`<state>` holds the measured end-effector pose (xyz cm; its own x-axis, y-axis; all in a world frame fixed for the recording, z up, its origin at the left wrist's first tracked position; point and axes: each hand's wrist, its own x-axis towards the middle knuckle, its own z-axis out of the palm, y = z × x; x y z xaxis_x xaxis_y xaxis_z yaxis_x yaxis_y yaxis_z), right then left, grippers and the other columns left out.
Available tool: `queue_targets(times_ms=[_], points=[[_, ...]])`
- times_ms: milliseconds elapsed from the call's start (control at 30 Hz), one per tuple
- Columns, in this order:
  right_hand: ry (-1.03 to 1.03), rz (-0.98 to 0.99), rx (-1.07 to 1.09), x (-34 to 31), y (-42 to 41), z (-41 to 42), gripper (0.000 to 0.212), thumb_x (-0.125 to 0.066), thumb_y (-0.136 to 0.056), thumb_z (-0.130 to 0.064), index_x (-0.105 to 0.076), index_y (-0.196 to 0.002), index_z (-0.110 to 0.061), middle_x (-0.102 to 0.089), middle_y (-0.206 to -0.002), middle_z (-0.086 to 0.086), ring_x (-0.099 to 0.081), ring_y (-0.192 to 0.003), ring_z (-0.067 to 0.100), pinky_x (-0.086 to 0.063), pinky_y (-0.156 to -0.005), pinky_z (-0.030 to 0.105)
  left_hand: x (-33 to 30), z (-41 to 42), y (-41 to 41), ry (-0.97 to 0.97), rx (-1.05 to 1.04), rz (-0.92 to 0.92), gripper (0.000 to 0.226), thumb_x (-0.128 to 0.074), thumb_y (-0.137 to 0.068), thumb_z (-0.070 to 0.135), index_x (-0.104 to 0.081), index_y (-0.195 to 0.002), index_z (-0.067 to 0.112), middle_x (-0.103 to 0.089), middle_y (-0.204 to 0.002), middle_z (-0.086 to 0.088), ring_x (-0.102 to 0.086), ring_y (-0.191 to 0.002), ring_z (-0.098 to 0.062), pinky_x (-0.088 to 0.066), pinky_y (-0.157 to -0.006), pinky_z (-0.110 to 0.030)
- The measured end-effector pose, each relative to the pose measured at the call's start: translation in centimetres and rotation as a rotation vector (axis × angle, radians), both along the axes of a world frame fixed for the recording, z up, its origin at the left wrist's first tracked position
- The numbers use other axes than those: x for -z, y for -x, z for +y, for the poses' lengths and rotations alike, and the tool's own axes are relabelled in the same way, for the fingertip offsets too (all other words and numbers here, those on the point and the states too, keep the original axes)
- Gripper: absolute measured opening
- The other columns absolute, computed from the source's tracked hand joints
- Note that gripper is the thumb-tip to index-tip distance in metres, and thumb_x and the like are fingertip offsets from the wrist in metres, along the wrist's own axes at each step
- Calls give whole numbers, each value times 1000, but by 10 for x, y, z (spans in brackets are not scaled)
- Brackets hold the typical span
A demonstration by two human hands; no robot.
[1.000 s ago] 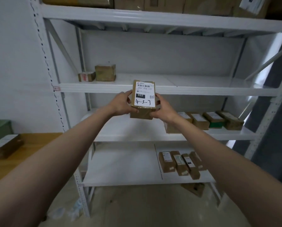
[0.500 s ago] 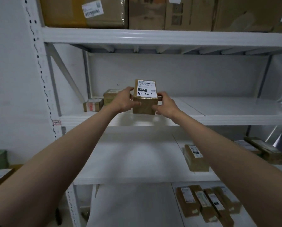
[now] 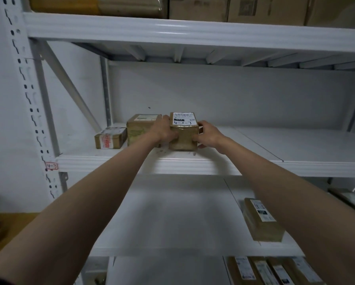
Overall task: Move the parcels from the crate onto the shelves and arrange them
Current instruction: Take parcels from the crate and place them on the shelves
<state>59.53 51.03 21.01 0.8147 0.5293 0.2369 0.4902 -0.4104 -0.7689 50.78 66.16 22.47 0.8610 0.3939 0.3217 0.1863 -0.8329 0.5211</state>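
White metal shelving (image 3: 193, 164) fills pretty much the whole view, set against a plain white wall, with bigger cardboard cartons (image 3: 199, 7) lined up along the top level. On the shelf at about chest height, the parcel (image 3: 183, 131) sits on the board near its front edge, and both hands are clamped on it: the left hand (image 3: 163, 131) grips its left side, fingers curled onto the front face, and the right hand (image 3: 208, 135) holds its right side the same way. So the box is squeezed right between the two palms, bottom looking like it's resting on the shelf. Its white label faces up, with a barcode, a small black patch I can't quite read, and handwritten "4-3-7". Long axis runs front to back, short end pointing at the camera, lying flat. Just left of it, behind the left hand, is a taller brown box (image 3: 141, 128), and left of that a small flat box (image 3: 110, 137) with red print I can't make out. A little red-edged tag (image 3: 51, 166) on the upright reads "4-3". One shelf down on the right lies another labelled parcel (image 3: 262, 220), and more labelled parcels (image 3: 275, 270) are lined up below that.
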Motion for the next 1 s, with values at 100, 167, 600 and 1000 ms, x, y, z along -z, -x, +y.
queue_targets(times_ms=[100, 167, 600, 1000], points=[[25, 23, -8, 1, -17, 8, 52, -61, -90, -1, -44, -139, -8, -55, -118, 10, -64, -105, 30, -60, -83, 44, 0, 0, -13, -16, -4, 67, 60, -67, -85, 21, -38, -136, 8, -47, -138, -15, -38, -137, -33, -38, -109, -46], [42, 39, -12, 2, -23, 12, 52, -62, -90, -2, -45, -139, -8, -54, -121, 11, -64, -109, 32, -60, -83, 44, 0, 2, -21, -23, -32, 83, 59, -69, -82, 20, -41, -132, 9, -47, -136, -14, -38, -137, -33, -40, -108, -48], [144, 41, 47, -2, -16, 8, 50, -61, -92, -4, -45, -139, 1, -57, -122, 17, -64, -109, 33, -58, -88, 46, 0, 7, -28, -14, -102, 103, 85, -72, -86, 19, -21, -151, 2, -31, -154, -16, -33, -140, -31, -35, -106, -30], [434, -5, 7, -2, 61, -30, 16, -65, -92, -15, -62, -102, -2, -68, -90, 16, -63, -66, 23, -53, -56, 28, 0, -8, 61, 61, 14, 258, 31, -73, -85, 7, -64, -111, -4, -69, -103, -18, -68, -71, -23, -61, -60, -29]])
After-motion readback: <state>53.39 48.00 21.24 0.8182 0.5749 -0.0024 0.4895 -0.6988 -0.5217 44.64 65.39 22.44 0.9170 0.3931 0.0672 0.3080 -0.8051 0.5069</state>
